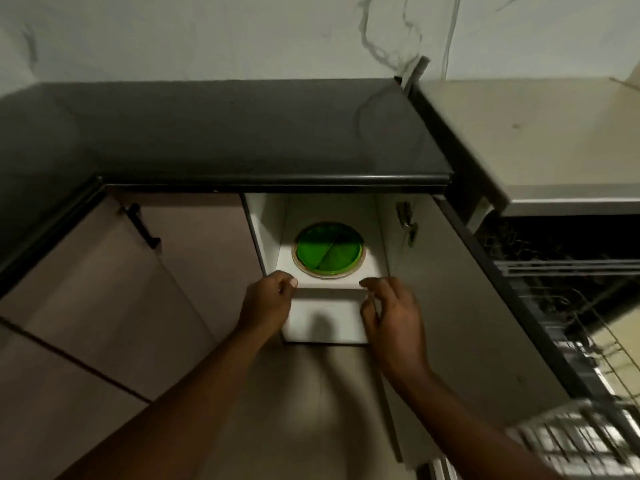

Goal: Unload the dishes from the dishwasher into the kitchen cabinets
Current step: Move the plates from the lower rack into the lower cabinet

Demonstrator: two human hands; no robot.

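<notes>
Both our hands are at the front edge of the white shelf (332, 280) and hold nothing. The left hand (268, 299) has its fingers loosely curled, with the thumb tip right at the shelf lip. The right hand (391, 315) is relaxed and half open, fingers bent just beside the lip; we can't tell if it's touching. The round green plate (329, 249), glossy with a tan rim under it, lies flat on that shelf inside the open cabinet (266, 237). A smooth black counter (242, 133) runs above, and the dishwasher (554, 265) with its wire rack (581, 341) is open to the right.
</notes>
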